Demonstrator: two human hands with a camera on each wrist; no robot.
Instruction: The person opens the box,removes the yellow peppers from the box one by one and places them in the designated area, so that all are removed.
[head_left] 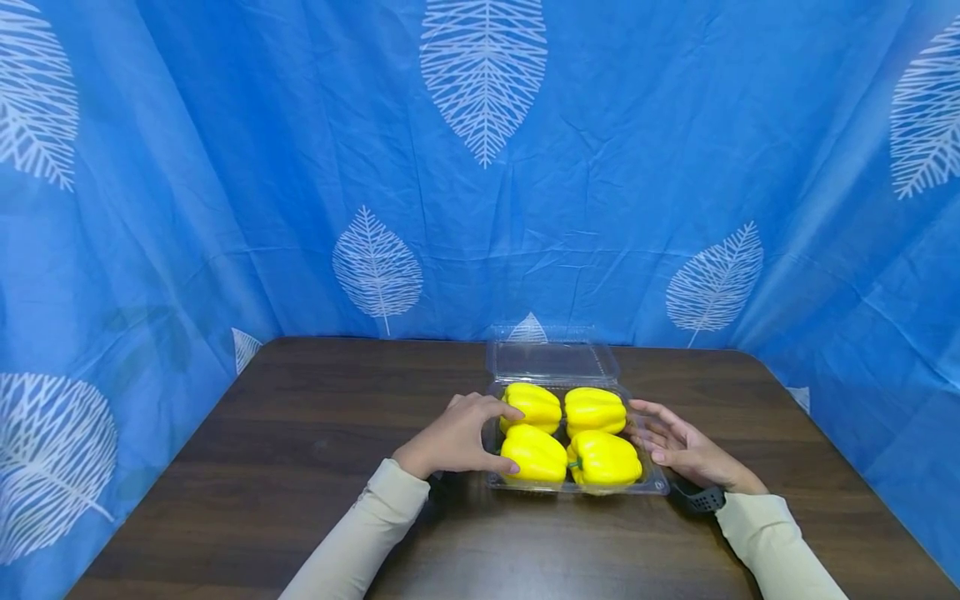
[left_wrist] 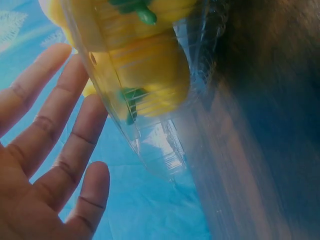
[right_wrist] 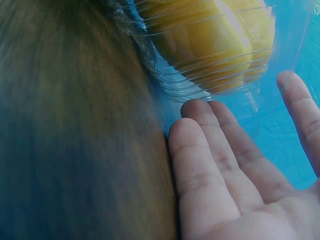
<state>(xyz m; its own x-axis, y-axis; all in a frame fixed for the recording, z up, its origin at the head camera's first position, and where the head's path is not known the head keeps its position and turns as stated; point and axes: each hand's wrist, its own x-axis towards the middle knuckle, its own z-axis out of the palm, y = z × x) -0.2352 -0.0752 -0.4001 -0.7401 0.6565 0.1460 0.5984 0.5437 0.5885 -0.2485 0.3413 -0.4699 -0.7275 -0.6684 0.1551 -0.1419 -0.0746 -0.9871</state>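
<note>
Four-part rows of yellow bell peppers point(head_left: 604, 458) fill a clear plastic box point(head_left: 622, 489), two by two, its lid point(head_left: 553, 362) tilted back behind it. At the box's left side is the left hand point(head_left: 463, 433), thumb and forefinger reaching over the rim beside the left peppers. The left wrist view shows this hand point(left_wrist: 47, 145) with spread fingers by the clear wall. The right hand point(head_left: 693, 454) lies along the right wall, fingers extended. In the right wrist view, the right hand's fingertips point(right_wrist: 192, 122) are at the box's lower edge; whether they touch is unclear.
A dark brown wooden table point(head_left: 300, 467) bears the box. Behind and on both sides hangs a blue cloth point(head_left: 600, 167) with white leaf prints. A dark band point(head_left: 701, 498) is on the right wrist.
</note>
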